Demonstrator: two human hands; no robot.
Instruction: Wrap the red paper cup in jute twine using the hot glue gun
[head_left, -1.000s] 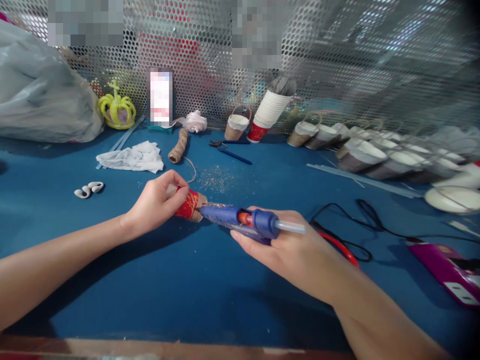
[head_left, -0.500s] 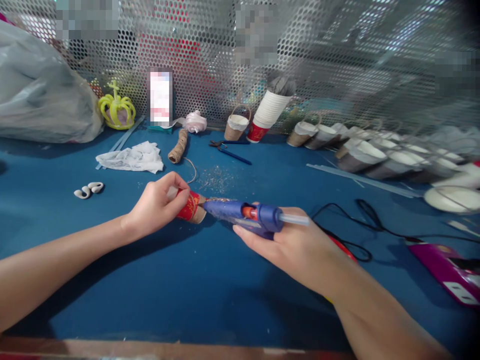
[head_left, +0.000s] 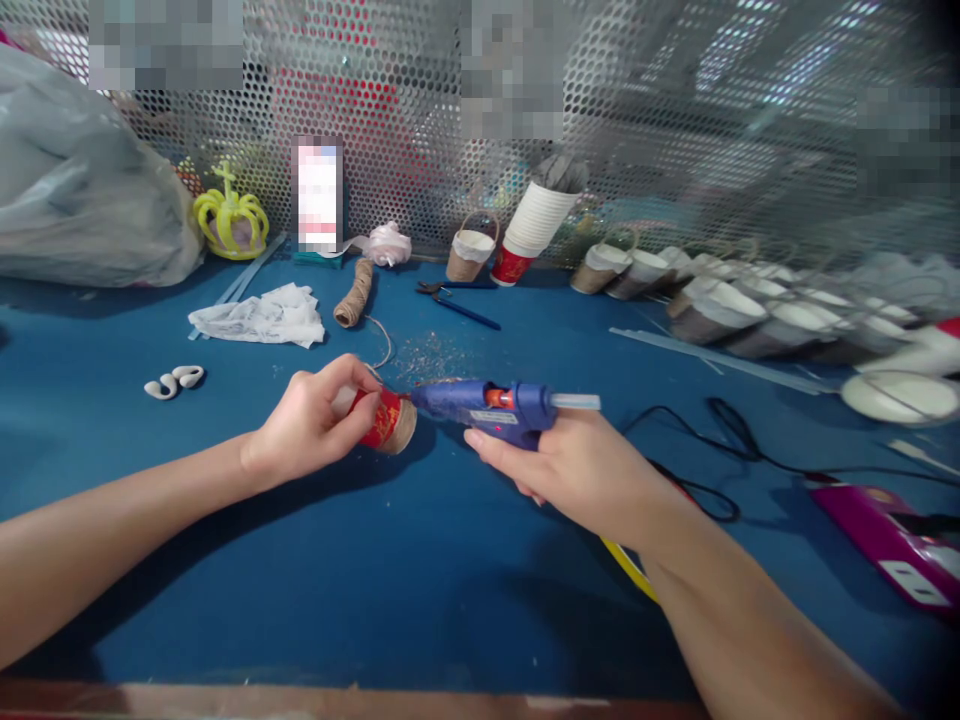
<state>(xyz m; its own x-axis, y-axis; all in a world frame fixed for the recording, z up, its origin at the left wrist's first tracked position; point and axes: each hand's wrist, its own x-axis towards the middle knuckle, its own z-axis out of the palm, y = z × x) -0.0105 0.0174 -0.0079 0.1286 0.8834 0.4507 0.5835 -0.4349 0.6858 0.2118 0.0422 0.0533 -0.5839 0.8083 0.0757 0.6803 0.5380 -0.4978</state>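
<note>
Moved: glue gun has levelled out and risen a bit versus a second ago; nozzle now sits at the upper rim of the cup base, was lower and angled before.
Left hand: centre-left of frame, grip closed round the red paper cup, cup on its side, twine-wrapped base facing right, low over the surface.
Right hand: centre, grip closed on the gun handle, forearm running in from lower right, clear glue stick poking out the back.
Writing: gold pattern on the cup, not readable; small label on the gun too small to read.
Around: twine spool and pliers behind, white cloth upper left, stacked cups, row of small baskets on the right, black cable, magenta power strip at the right edge.
</note>
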